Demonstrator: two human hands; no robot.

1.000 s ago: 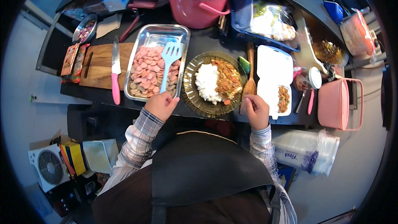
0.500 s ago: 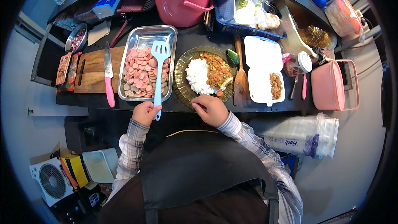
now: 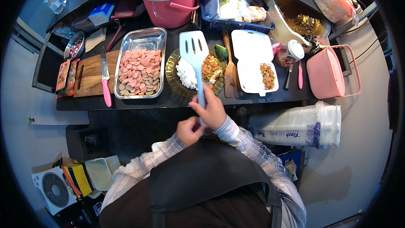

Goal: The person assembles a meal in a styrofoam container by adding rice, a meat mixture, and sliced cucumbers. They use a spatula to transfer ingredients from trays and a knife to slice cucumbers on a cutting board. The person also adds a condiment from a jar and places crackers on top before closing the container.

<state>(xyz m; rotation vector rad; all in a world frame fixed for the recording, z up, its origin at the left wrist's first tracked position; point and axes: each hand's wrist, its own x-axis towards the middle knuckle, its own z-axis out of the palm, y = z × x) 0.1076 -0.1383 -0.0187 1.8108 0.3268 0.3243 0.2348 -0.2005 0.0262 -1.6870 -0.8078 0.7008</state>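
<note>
My right hand (image 3: 213, 112) grips the handle of a light blue slotted spatula (image 3: 194, 50), raised with its head upward in front of a plate. Close by the lower end of that handle, my left hand (image 3: 190, 131) is closed with curled fingers; whether it touches the handle is hidden. Behind the spatula, a glass plate (image 3: 172, 86) bears white rice (image 3: 184, 75) and a brown stew (image 3: 212, 68), both partly covered from sight. To the left stands a steel tray (image 3: 141, 35) of sliced sausage (image 3: 139, 69).
A pink-handled knife (image 3: 105, 76) lies on a wooden board (image 3: 90, 78) at the left. Right of the plate are a wooden spatula (image 3: 231, 78), an open white foam box (image 3: 251, 74), a jar (image 3: 293, 50) and a pink container (image 3: 327, 74). A pink bucket (image 3: 168, 6) stands behind.
The spatula has gone from above the sausage tray, in my left hand, to my right hand in front of the plate. Both hands have come together near my body. The view has shifted slightly.
</note>
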